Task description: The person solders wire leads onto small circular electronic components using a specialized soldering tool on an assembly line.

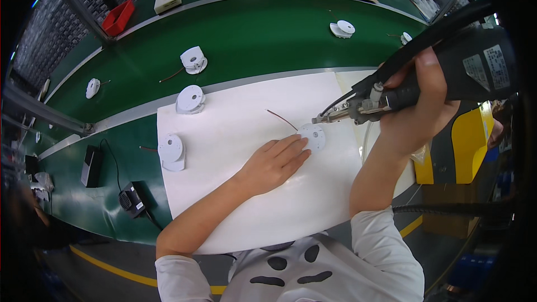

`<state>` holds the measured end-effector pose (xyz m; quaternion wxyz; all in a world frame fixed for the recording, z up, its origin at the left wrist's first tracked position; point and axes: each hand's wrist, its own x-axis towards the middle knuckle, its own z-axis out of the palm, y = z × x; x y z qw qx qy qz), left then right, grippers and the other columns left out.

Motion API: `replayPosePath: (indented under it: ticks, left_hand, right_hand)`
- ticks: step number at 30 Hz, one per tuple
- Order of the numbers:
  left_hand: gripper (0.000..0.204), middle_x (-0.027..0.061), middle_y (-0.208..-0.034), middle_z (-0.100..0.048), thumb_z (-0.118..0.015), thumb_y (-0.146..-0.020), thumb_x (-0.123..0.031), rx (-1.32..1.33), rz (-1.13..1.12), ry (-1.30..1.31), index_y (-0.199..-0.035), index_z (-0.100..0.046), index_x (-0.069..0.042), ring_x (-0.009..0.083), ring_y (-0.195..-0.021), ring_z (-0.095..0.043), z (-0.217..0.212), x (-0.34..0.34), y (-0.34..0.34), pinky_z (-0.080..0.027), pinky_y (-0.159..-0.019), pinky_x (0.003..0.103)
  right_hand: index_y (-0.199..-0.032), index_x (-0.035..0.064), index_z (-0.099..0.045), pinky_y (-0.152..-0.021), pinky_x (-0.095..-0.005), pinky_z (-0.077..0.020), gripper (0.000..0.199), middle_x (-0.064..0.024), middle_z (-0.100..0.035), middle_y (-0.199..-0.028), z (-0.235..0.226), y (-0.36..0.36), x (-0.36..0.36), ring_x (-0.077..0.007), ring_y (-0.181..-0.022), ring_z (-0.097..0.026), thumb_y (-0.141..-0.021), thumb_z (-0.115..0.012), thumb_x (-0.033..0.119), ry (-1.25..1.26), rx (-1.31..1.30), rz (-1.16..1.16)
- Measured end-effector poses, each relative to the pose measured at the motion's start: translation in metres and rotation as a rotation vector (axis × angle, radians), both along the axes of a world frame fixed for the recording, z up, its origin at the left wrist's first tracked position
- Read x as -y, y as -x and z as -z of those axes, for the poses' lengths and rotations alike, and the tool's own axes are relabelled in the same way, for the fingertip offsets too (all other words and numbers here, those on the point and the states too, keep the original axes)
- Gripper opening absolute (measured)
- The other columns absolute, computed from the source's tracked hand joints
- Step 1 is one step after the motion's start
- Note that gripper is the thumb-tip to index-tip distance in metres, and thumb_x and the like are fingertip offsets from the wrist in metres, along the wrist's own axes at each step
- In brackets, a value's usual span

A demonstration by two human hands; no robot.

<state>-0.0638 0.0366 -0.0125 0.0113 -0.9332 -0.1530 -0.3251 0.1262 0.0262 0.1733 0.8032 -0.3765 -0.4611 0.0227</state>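
Observation:
A white round plastic housing lies on the white work sheet, with a thin reddish-brown wire sticking out toward the back left. My left hand holds the housing down, its fingers together over the near left rim and hiding part of it. In my right hand is a black power screwdriver, gripped from the right side. The screwdriver's metal nose slants down to the left. Its tip is at the far rim of the housing; I cannot tell whether they touch.
Similar white housings stand at the sheet's left edge and along the green conveyor belt. A black adapter with a cord lies at left. Red bins stand behind the belt. A yellow and grey piece is at right.

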Motion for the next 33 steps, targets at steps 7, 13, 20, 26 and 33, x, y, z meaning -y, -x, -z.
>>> replayPosePath:
  ticks: [7,13,20,26,33]
  left_hand:
    - [0.032,0.0106,-0.122,-0.066,-0.074,-0.078,-0.006,-0.006,0.004,0.001,-0.11,-0.072,-0.005,0.028,-0.119,-0.062,0.001,-0.001,-0.001,-0.056,-0.081,0.034]
    - [0.032,0.0106,-0.124,-0.065,-0.074,-0.079,-0.007,-0.026,-0.005,0.021,-0.111,-0.072,-0.006,0.0269,-0.121,-0.061,0.004,0.0,0.002,-0.056,-0.08,0.034]
    - [0.032,0.01,-0.124,-0.065,-0.074,-0.079,-0.007,-0.017,-0.002,0.014,-0.11,-0.072,-0.005,0.0275,-0.122,-0.061,0.004,0.0,0.003,-0.056,-0.082,0.035]
    - [0.032,0.0098,-0.124,-0.064,-0.074,-0.078,-0.007,-0.015,0.008,0.009,-0.11,-0.072,-0.005,0.0278,-0.122,-0.061,0.004,-0.001,0.002,-0.056,-0.082,0.035]
    - [0.034,0.0145,-0.125,-0.062,-0.076,-0.078,-0.007,0.031,0.0,0.0,-0.111,-0.073,-0.007,0.0311,-0.111,-0.065,0.004,-0.002,0.0,-0.057,-0.079,0.036]
  right_hand:
    - [-0.097,-0.0058,-0.065,-0.047,-0.0245,-0.0451,0.025,-0.0144,-0.064,-0.071,0.006,0.014,0.0,-0.0139,-0.048,-0.054,-0.082,-0.069,0.013,-0.021,-0.046,-0.249]
    - [-0.101,-0.0051,-0.066,-0.044,-0.0223,-0.0449,0.028,-0.013,-0.068,-0.079,0.014,0.016,-0.006,-0.0146,-0.048,-0.058,-0.083,-0.071,0.016,-0.042,0.03,-0.281]
    - [-0.104,-0.0047,-0.067,-0.045,-0.0213,-0.0447,0.029,-0.0122,-0.069,-0.079,0.012,0.018,-0.006,-0.0125,-0.048,-0.058,-0.084,-0.071,0.017,-0.003,0.022,-0.238]
    - [-0.105,-0.0049,-0.068,-0.044,-0.0209,-0.0441,0.03,-0.0109,-0.069,-0.076,0.013,0.018,-0.008,-0.0115,-0.048,-0.057,-0.085,-0.071,0.018,-0.018,0.04,-0.235]
    - [-0.103,-0.005,-0.068,-0.044,-0.021,-0.0436,0.029,-0.0123,-0.069,-0.078,0.012,0.017,-0.007,-0.0121,-0.047,-0.057,-0.084,-0.071,0.017,-0.012,0.023,-0.232]
